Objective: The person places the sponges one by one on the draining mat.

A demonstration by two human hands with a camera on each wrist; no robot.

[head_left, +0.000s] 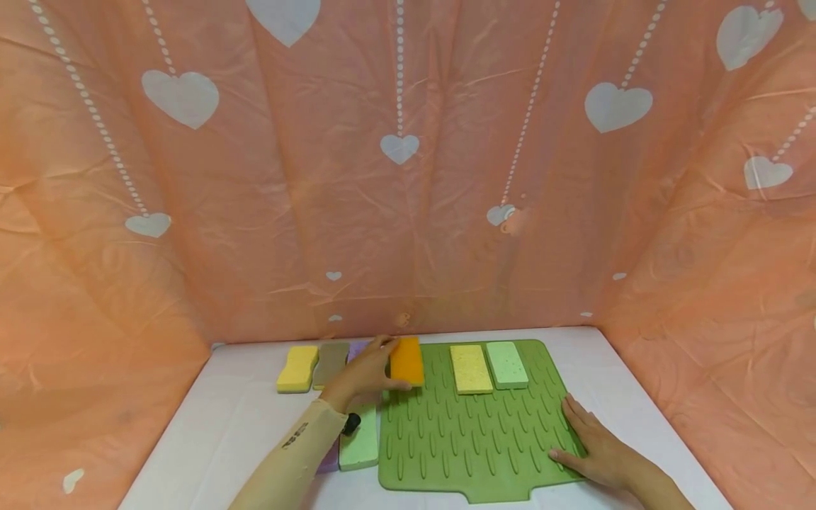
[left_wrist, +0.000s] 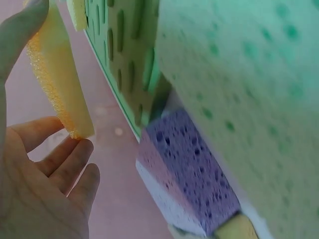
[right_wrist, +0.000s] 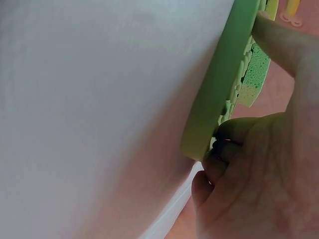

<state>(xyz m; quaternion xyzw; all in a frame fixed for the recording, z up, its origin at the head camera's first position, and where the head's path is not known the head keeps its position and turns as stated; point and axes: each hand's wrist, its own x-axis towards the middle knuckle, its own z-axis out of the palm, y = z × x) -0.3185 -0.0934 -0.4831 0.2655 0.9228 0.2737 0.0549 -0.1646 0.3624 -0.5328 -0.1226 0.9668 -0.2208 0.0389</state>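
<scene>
My left hand (head_left: pixel 363 373) pinches an orange sponge (head_left: pixel 406 362) by its sides, thumb at the near end and fingers at the far end. In the left wrist view the sponge (left_wrist: pixel 62 79) stands tilted between thumb and fingertips. It is over the back left corner of a green ridged mat (head_left: pixel 468 443). On that mat lie a yellow sponge (head_left: pixel 472 370) and a pale green sponge (head_left: pixel 507 365), side by side at the back. My right hand (head_left: pixel 596 446) rests at the mat's right edge, its thumb on top, as the right wrist view also shows.
Left of the mat lie a yellow wavy sponge (head_left: pixel 297 369), a grey-brown one (head_left: pixel 331 365) and a purple one (head_left: pixel 357 348) partly behind my hand. Nearer are a light green sponge (head_left: pixel 360 446) and a purple sponge (head_left: pixel 328 462). A pink curtain (head_left: pixel 446 283) encloses the white table.
</scene>
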